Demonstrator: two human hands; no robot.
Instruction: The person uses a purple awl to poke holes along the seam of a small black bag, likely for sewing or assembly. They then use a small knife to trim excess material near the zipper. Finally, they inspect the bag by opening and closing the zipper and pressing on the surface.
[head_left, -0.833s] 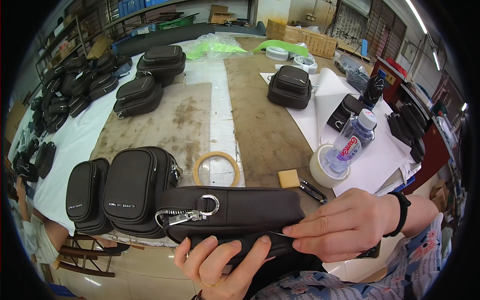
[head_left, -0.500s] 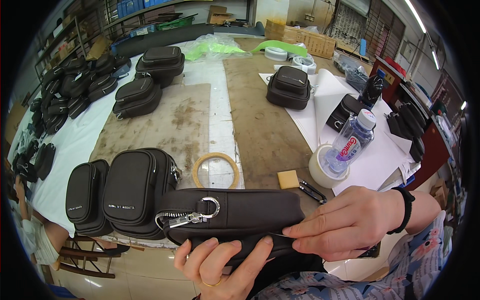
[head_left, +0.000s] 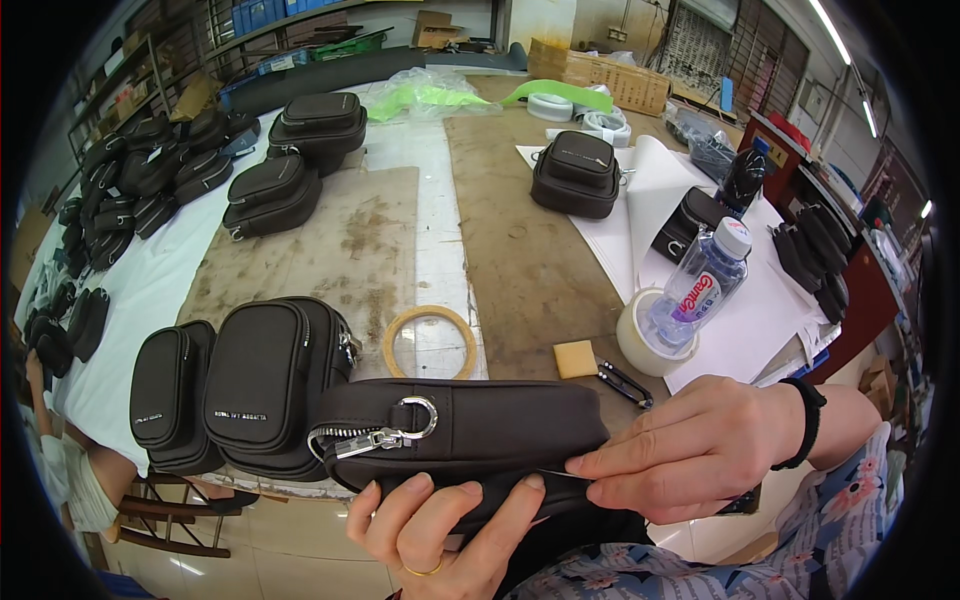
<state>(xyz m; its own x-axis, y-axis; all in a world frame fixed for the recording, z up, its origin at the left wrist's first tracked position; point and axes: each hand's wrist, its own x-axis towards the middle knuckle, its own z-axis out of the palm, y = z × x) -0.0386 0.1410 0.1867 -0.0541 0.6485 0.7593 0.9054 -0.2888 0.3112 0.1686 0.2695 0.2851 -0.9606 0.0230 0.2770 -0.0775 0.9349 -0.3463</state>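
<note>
A dark brown leather-look bag (head_left: 520,415) lies on its side at the table's near edge, with a silver zipper pull and D-ring (head_left: 418,417) on its left end. My left hand (head_left: 450,530) grips it from below, fingertips pressed on its lower panel along the seam. At the bag's right end, my right hand (head_left: 690,450) is closed in a pinch on a thin, metal-tipped tool (head_left: 553,472). The tip touches the seam; the rest of the tool is hidden in my fingers, so its exact kind does not show.
Finished-looking bags (head_left: 260,385) stand to the left. Ahead lie a tape roll (head_left: 390,345), a yellow block (head_left: 575,359) and thread snips (head_left: 625,385). A bottle (head_left: 700,285) stands in a white tape roll (head_left: 640,345). Many bags (head_left: 150,170) are heaped far left, near another person's arm (head_left: 38,390).
Both hands and the bag stay nearly in place, with only a very slight shift of the view. The tool tip remains at the seam.
</note>
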